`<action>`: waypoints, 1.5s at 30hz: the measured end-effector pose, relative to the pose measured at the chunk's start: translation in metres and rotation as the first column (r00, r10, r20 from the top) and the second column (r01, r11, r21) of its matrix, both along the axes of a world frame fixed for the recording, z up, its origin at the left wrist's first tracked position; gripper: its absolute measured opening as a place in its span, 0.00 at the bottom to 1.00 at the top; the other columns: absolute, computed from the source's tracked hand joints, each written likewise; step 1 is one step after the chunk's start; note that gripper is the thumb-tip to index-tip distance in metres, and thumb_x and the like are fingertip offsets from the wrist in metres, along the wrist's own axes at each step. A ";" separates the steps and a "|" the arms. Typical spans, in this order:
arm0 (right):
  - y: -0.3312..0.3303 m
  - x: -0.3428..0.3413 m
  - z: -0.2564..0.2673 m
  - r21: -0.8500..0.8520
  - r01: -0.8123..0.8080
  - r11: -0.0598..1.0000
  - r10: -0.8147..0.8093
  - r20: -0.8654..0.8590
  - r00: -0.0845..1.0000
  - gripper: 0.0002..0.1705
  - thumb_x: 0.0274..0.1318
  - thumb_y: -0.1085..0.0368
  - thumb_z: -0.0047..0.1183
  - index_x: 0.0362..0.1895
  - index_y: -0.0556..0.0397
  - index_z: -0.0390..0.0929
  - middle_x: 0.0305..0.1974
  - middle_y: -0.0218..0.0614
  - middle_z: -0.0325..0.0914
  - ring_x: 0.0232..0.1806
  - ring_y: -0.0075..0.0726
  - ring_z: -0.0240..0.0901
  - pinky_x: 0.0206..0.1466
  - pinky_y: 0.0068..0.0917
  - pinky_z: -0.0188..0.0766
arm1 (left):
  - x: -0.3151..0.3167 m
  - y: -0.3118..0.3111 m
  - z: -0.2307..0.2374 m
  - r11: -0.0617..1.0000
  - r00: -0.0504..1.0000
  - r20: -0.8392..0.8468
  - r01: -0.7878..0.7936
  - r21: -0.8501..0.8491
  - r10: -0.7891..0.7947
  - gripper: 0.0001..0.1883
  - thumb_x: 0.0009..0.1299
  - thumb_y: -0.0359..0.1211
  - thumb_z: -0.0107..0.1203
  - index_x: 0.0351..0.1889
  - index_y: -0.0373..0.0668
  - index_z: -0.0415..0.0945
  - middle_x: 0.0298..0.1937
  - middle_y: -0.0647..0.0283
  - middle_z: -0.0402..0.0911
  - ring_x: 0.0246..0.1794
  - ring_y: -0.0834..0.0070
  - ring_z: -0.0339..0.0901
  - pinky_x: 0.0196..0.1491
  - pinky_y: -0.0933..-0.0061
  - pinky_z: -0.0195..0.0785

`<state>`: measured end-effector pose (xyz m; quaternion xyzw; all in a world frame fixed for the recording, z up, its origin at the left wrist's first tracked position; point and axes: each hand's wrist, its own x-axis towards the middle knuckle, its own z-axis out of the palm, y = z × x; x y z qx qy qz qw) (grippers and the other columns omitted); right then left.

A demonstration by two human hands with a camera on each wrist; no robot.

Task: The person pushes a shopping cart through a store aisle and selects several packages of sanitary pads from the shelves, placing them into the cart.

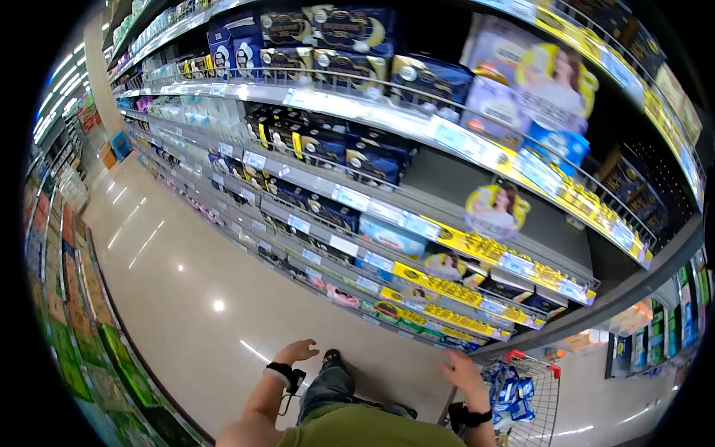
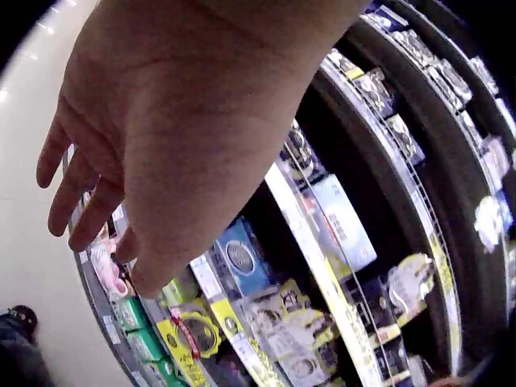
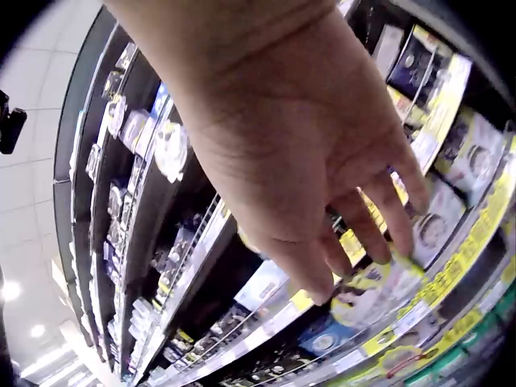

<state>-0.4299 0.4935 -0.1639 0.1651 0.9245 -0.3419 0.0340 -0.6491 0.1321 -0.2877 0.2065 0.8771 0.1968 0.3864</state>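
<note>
Spread with loosely extended fingers, the left grip (image 1: 298,352) hangs over the pale floor (image 1: 186,279), near the lower edge of the long shelves (image 1: 454,176), while the right grip (image 1: 463,372), also spread, hovers by their lower right corner, just beside the shopping cart (image 1: 558,387). Blue packs (image 1: 514,398) lie inside that wire cart. Dark packs (image 1: 348,30) line the upper shelves, and yellow strips (image 1: 477,246) run along the shelf edges toward the right.
</note>
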 end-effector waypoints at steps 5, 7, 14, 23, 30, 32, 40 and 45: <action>-0.035 -0.152 0.074 0.099 -0.154 0.983 0.182 -0.424 0.887 0.18 0.46 0.65 0.50 0.44 0.53 0.67 0.45 0.45 0.66 0.47 0.48 0.62 0.47 0.33 0.61 | -0.065 -0.036 0.015 0.968 0.964 -0.157 -0.189 0.166 0.215 0.24 0.56 0.42 0.51 0.48 0.39 0.65 0.40 0.47 0.72 0.41 0.55 0.70 0.42 0.63 0.63; -0.046 -0.202 0.114 0.158 -0.119 0.980 0.188 -0.548 0.815 0.19 0.44 0.67 0.51 0.44 0.54 0.67 0.45 0.44 0.65 0.48 0.47 0.62 0.49 0.32 0.60 | -0.088 -0.034 0.038 0.848 0.913 -0.156 -0.271 0.456 0.376 0.22 0.57 0.38 0.51 0.47 0.38 0.65 0.40 0.47 0.72 0.42 0.55 0.69 0.43 0.63 0.63; -0.030 -0.315 0.171 0.178 0.026 0.984 0.123 -0.770 0.626 0.31 0.38 0.63 0.57 0.50 0.53 0.61 0.51 0.49 0.58 0.53 0.51 0.56 0.54 0.33 0.55 | -0.167 0.030 0.165 0.715 0.811 -0.535 0.228 0.661 0.236 0.22 0.58 0.33 0.51 0.51 0.40 0.61 0.48 0.49 0.66 0.49 0.53 0.63 0.48 0.66 0.58; 0.021 -0.383 0.148 0.137 0.093 0.986 -0.032 -0.394 0.918 0.62 0.21 0.40 0.61 0.60 0.52 0.43 0.60 0.54 0.40 0.62 0.55 0.38 0.61 0.36 0.44 | -0.250 0.166 0.307 0.619 0.471 -0.855 0.612 0.493 0.215 0.34 0.52 0.39 0.57 0.54 0.37 0.56 0.51 0.47 0.62 0.53 0.55 0.59 0.54 0.65 0.52; 0.016 -0.382 0.151 0.166 0.078 0.983 -0.007 -0.392 0.920 0.59 0.22 0.42 0.62 0.58 0.57 0.46 0.56 0.55 0.49 0.59 0.54 0.46 0.59 0.35 0.50 | -0.277 0.222 0.285 0.851 0.351 -0.902 0.365 0.377 0.250 0.39 0.50 0.62 0.45 0.49 0.38 0.63 0.50 0.51 0.66 0.54 0.59 0.58 0.58 0.53 0.36; 0.012 -0.379 0.157 0.170 0.077 0.982 -0.009 -0.366 0.931 0.60 0.22 0.42 0.62 0.58 0.58 0.46 0.56 0.57 0.50 0.58 0.56 0.47 0.58 0.35 0.50 | -0.278 0.225 0.279 0.819 0.308 -0.894 0.382 0.429 0.325 0.36 0.51 0.60 0.45 0.46 0.38 0.67 0.47 0.52 0.68 0.52 0.61 0.60 0.57 0.54 0.38; 0.015 -0.382 0.154 0.069 0.060 0.996 -0.028 -0.394 0.919 0.64 0.19 0.42 0.63 0.59 0.58 0.40 0.56 0.59 0.46 0.59 0.57 0.44 0.59 0.36 0.48 | -0.272 0.226 0.283 0.857 0.307 -0.913 0.359 0.371 0.267 0.34 0.52 0.59 0.46 0.43 0.38 0.70 0.46 0.52 0.69 0.53 0.60 0.59 0.57 0.49 0.36; 0.024 -0.385 0.149 -0.061 0.037 0.997 -0.055 -0.346 0.937 0.70 0.16 0.39 0.63 0.59 0.62 0.35 0.56 0.62 0.44 0.60 0.57 0.43 0.60 0.34 0.45 | -0.262 0.230 0.290 0.875 0.356 -0.919 0.374 0.308 0.171 0.37 0.52 0.62 0.42 0.49 0.41 0.66 0.52 0.53 0.65 0.58 0.58 0.52 0.58 0.44 0.26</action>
